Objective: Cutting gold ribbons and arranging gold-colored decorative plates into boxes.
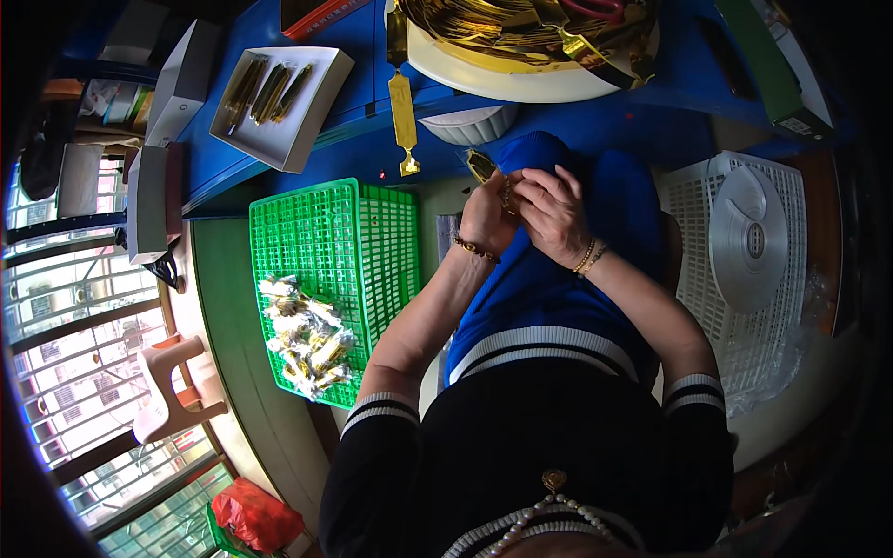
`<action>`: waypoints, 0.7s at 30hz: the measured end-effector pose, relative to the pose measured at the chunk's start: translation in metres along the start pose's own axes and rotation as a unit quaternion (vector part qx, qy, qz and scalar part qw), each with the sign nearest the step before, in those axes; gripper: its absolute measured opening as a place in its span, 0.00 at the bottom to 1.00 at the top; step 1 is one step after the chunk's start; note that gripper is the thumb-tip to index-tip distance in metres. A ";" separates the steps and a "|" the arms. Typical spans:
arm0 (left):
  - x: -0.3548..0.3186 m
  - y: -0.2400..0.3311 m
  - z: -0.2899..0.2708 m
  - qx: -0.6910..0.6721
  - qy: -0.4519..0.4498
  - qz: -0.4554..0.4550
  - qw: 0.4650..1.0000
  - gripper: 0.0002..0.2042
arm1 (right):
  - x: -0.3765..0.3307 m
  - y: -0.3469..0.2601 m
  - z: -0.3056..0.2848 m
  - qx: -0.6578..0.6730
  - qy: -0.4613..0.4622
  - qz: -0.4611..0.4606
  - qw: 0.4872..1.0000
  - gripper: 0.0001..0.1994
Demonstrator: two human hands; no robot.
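Both my hands meet above my lap, close to the blue table's front edge. My left hand is closed on a small gold strip bundle, whose dark, shiny end sticks out past the fingertips. Against it, the bent fingers of my right hand press from the other side; what lies between them is mostly hidden. A long gold strip hangs over the table edge to the left of my hands. It comes from a large heap of gold strips on a round cream tray.
Left on the table stands a white box with gold bundles. Below it, a green plastic basket holds several white-and-gold bundles. At right a white basket carries a silver reel. A green box lies at the far right.
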State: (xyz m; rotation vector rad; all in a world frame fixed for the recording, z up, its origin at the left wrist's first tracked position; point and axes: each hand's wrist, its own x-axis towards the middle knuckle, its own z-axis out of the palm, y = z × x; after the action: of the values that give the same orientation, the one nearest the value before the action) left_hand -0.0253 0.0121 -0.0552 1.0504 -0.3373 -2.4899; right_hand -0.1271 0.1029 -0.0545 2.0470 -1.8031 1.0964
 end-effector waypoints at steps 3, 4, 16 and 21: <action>0.006 -0.001 -0.009 0.027 -0.011 0.019 0.999 0.15 | 0.007 0.001 0.003 0.001 -0.001 -0.002 1.000 0.08; 0.008 0.001 -0.011 0.035 -0.015 0.025 0.999 0.16 | 0.008 0.001 0.006 0.007 -0.004 -0.003 1.000 0.08; -0.015 0.051 0.018 0.078 -0.027 0.123 0.989 0.18 | 0.028 -0.027 -0.022 0.065 -0.034 -0.004 0.997 0.12; -0.042 0.129 0.027 0.379 0.001 0.322 0.868 0.18 | 0.046 -0.022 -0.031 0.126 -0.050 -0.047 0.990 0.11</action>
State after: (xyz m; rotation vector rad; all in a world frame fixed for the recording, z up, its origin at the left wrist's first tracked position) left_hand 0.0176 -0.0805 0.0380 0.9653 -1.4819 -1.7373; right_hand -0.1199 0.0909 0.0032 2.3417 -1.6654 1.2729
